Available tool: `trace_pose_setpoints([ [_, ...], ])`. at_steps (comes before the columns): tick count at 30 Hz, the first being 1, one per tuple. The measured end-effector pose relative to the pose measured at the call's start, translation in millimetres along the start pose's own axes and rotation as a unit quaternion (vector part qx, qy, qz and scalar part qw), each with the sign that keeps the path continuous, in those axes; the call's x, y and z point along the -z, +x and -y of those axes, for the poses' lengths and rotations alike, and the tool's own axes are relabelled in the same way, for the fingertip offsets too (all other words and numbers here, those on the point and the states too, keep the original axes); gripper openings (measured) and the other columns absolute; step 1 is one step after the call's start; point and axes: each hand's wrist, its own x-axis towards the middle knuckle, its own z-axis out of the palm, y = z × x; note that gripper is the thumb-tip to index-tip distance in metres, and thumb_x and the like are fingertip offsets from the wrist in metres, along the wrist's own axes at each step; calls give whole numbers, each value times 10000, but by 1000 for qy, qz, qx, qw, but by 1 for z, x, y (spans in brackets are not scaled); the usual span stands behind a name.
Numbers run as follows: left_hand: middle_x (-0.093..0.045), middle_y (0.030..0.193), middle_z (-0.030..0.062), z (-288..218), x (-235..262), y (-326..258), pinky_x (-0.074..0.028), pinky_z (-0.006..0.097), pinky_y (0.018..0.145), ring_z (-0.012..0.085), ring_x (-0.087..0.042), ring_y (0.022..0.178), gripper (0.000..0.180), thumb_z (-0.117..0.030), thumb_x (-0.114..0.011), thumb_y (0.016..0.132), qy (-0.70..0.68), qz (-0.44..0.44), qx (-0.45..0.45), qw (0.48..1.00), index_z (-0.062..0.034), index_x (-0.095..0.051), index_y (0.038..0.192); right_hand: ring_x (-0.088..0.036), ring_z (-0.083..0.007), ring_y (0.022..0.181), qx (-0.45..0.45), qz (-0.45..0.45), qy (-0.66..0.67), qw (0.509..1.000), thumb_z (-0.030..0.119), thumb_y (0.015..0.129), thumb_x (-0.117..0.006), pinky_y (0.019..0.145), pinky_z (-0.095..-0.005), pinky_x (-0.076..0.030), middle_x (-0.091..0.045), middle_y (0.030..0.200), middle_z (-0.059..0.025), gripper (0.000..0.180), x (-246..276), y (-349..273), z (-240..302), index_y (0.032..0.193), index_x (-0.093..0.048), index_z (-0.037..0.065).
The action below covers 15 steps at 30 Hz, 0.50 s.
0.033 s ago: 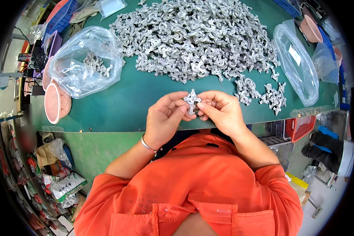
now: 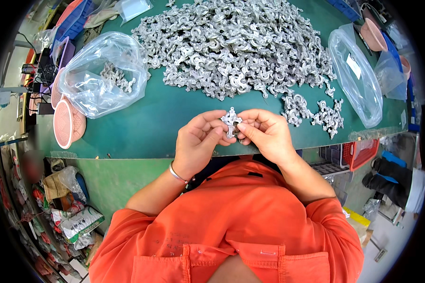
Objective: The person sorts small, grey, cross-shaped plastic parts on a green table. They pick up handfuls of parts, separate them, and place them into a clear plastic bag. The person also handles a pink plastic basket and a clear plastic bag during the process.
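Note:
Between my hands, just above the near edge of the green table (image 2: 146, 134), is a small silvery cross-shaped metal casting (image 2: 231, 120). My left hand (image 2: 198, 139) closes on its left side with thumb and fingers. On its other side my right hand (image 2: 265, 134) pinches it, thumb tip at the middle. Beyond my hands lies a large heap of similar grey metal castings (image 2: 236, 52). Two small clusters of castings, a left one (image 2: 295, 108) and a right one (image 2: 329, 117), lie apart from the heap, right of my right hand.
Left of the heap stands an open clear plastic bag (image 2: 97, 101) with some castings inside. Pink baskets (image 2: 70, 123) sit beside it at the table's left edge. A flat clear bag (image 2: 356, 89) lies to the right. A red crate (image 2: 363, 154) is below the table's right edge.
Almost nothing differs. The cross-shaped casting has shifted very slightly between my fingers, and both hands hold the same place.

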Motion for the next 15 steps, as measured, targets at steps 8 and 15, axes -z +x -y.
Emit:
trace_pose_setpoints([
  [8, -639, 917, 136, -4, -1, -1, -562, 286, 653, 205, -660, 762, 279, 7, -537, 888, -37, -7, 46, 998, 66, -504, 1159, -606, -75, 747, 9, 6, -4, 1000, 24, 868, -610, 622, -204, -507, -651, 892, -47, 181, -4, -2, -2, 1044, -620, -16],
  [15, -625, 927, 119, -34, 44, 24, -546, 316, 695, 214, -629, 796, 105, -60, -522, 913, -254, -141, -147, 945, 4, -542, 994, -596, -87, 719, 51, -25, -50, 997, 49, 893, -582, 635, -203, -480, -654, 879, -62, 145, 1, -9, 2, 1008, -639, -18],
])
